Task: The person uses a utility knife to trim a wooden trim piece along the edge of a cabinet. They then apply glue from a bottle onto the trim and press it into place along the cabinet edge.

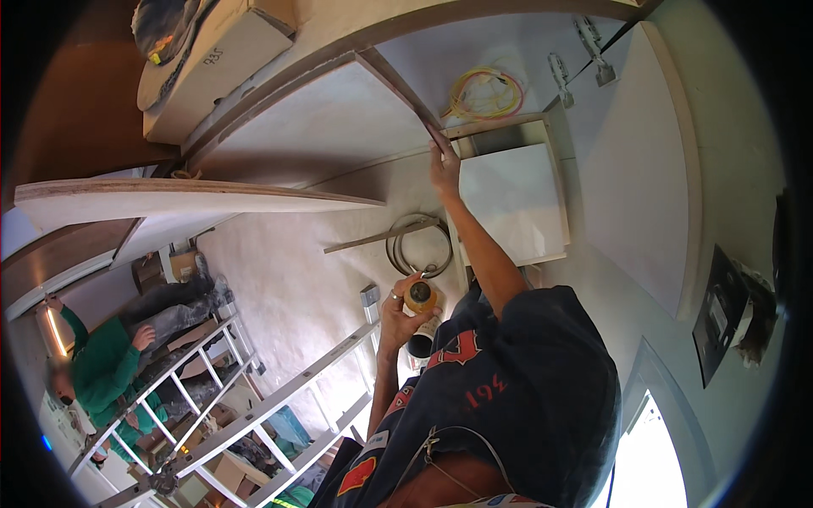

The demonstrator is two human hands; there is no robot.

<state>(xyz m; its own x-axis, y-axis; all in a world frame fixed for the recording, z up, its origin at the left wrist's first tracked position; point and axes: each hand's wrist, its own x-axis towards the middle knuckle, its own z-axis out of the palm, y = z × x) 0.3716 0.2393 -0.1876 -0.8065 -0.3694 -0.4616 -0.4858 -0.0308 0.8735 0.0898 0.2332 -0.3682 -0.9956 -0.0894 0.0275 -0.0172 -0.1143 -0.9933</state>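
My right hand (445, 173) reaches forward to the lower end of a dark brown panel edge (405, 97) inside a white cabinet. Its fingers are closed about that edge; whether something thin lies under them I cannot tell. Held closer to my body, my left hand (398, 317) is closed round an amber bottle (421, 298) with a dark round top. Just right of my right hand is a white drawer-like box (512, 203) with a pale wooden rim. A coil of yellow and pink cable (485, 91) lies in the compartment beyond it.
An open white door with hinges (639, 178) stands at the right. Another panel (195, 201) juts out at the left. An aluminium ladder (279, 398) is at lower left; beyond it is a person in green (106, 360). A hoop and strip (419, 245) lie below; a cardboard box (216, 68) sits on top.
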